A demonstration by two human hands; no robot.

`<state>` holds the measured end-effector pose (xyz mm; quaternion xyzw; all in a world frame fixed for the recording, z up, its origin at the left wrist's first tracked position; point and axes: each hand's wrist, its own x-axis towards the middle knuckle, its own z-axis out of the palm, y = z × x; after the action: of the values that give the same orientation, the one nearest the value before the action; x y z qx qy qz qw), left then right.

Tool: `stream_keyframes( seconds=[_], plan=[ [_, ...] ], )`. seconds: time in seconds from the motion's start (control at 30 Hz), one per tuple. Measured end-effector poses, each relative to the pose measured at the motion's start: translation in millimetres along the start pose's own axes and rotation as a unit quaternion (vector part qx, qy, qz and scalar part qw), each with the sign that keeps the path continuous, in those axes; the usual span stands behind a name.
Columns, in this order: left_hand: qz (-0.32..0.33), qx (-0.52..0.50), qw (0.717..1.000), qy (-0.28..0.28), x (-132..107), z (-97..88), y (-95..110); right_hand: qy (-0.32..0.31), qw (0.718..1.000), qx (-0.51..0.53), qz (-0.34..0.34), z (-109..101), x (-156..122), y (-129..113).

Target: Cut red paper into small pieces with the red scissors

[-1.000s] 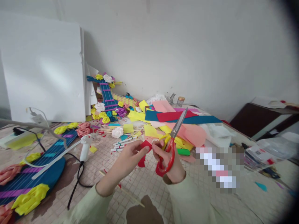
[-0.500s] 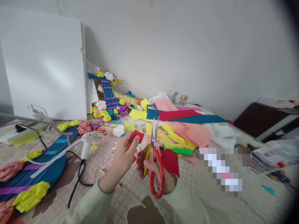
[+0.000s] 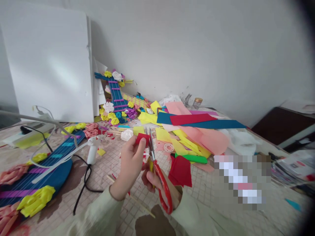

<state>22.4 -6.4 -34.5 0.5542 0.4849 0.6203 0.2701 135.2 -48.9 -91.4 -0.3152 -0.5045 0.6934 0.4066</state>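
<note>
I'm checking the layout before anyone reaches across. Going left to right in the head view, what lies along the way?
Blue guitar-shaped piece → white corded tool → left hand pinching a red piece → right hand with scissors → red sheet → lidded jar → white crumpled plastic.

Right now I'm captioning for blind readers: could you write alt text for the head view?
The left hand holds a small red paper piece; the right hand holds red-handled metal scissors at its edge. Colourful paper strips lie behind; a blue guitar-shaped craft, left.
</note>
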Motion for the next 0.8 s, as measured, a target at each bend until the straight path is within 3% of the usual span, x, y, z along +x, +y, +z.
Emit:
stream_keyframes(
  seconds=[0.37,0.57,0.8],
  plan=[
    [-0.011,0.012,1.000,0.002,-2.3,2.6,-1.6,0.033,0.999,-0.027,0.034,4.2,-0.4,-6.7],
    [-0.009,0.010,1.000,0.002,-2.3,3.8,2.1,0.051,0.998,-0.045,0.009,3.3,-1.2,-1.1],
    [-0.021,-0.014,1.000,-0.011,-2.6,4.0,0.7,0.050,0.998,-0.029,0.025,2.8,-1.2,1.7]
  ],
)
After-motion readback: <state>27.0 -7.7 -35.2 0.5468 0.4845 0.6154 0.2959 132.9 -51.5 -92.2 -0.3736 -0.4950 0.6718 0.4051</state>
